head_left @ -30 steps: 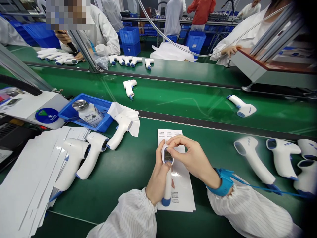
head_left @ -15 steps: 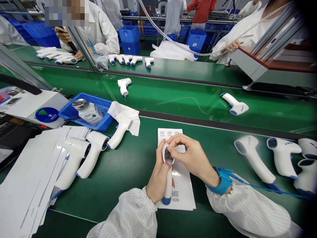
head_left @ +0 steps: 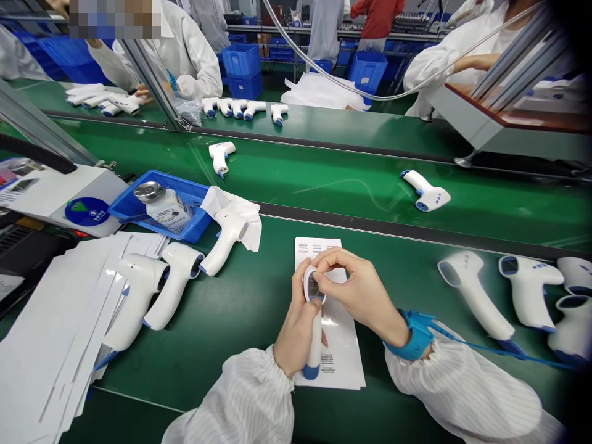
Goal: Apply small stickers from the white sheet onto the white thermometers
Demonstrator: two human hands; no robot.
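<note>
My left hand (head_left: 296,330) is wrapped round the handle of a white and blue thermometer gun (head_left: 314,308), held upright with its small screen facing me. My right hand (head_left: 358,290) pinches at the screen on the gun's head with thumb and fingers curled; a blue wrist strap (head_left: 416,336) sits on that wrist. Both hands hover over a printed white sheet (head_left: 335,345) lying on the green bench (head_left: 240,308).
Three more thermometer guns (head_left: 171,290) lie left on a stack of white sheets (head_left: 50,333), others at right (head_left: 476,296). A blue tray (head_left: 124,209) holds a bottle (head_left: 164,206). Two guns ride the conveyor (head_left: 324,179). Other people in white coats work across it.
The two guns on the conveyor have drifted left. My hands and the held gun stay almost still. People across the belt shifted their arms.
</note>
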